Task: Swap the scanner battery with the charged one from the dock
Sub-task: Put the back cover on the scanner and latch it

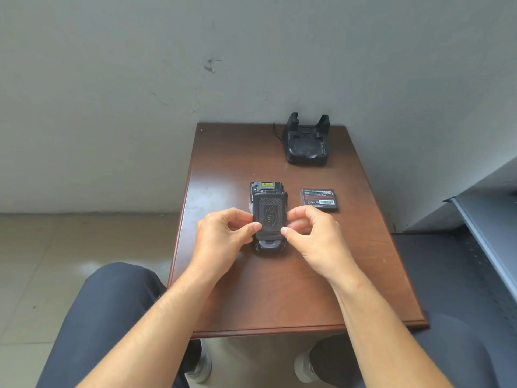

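Note:
A black handheld scanner [267,189] lies face down in the middle of the brown table [237,152]. Its textured back cover [270,208] sits over the battery bay, slightly askew to the right. My left hand [223,236] pinches the cover's left edge and my right hand [313,236] pinches its right edge, thumbs pressing on its lower part. A loose black battery [319,199] with a label lies flat to the scanner's right. The black charging dock [306,142] stands at the back right with both its slots looking vacant.
A cable [277,133] runs from the dock's left side toward the wall. A grey metal shelf unit [486,219] stands close on the right. My knees in dark trousers sit at the table's near edge.

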Tool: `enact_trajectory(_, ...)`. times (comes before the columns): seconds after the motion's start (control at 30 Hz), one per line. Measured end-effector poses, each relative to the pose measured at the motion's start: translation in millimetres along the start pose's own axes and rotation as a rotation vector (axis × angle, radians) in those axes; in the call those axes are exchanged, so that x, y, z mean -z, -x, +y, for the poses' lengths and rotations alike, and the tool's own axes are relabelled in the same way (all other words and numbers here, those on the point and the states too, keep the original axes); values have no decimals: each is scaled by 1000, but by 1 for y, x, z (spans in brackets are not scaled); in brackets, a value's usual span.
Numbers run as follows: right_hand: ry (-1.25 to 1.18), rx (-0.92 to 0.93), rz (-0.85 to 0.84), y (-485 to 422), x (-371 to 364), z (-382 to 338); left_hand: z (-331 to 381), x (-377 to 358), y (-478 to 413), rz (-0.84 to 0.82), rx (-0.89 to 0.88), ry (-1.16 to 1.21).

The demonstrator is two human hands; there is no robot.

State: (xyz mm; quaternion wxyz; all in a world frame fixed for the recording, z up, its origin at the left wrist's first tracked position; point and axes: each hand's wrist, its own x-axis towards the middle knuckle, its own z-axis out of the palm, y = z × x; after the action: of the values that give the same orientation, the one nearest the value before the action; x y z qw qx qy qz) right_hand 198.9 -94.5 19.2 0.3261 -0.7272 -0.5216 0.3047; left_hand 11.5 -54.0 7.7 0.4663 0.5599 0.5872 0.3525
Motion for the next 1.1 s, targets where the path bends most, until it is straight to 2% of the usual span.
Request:
enact_trajectory(0.27,99,22,-11,0,0,-4,9,4,-6,-28,27,-122)
enact_trajectory(0.9,141,51,-8,1,-3,-3,13,4,-10,-73,8,-197)
enact_trajectory(1.1,180,38,-123,-12,8,-6,20,9,-21,-238,-189,-655)
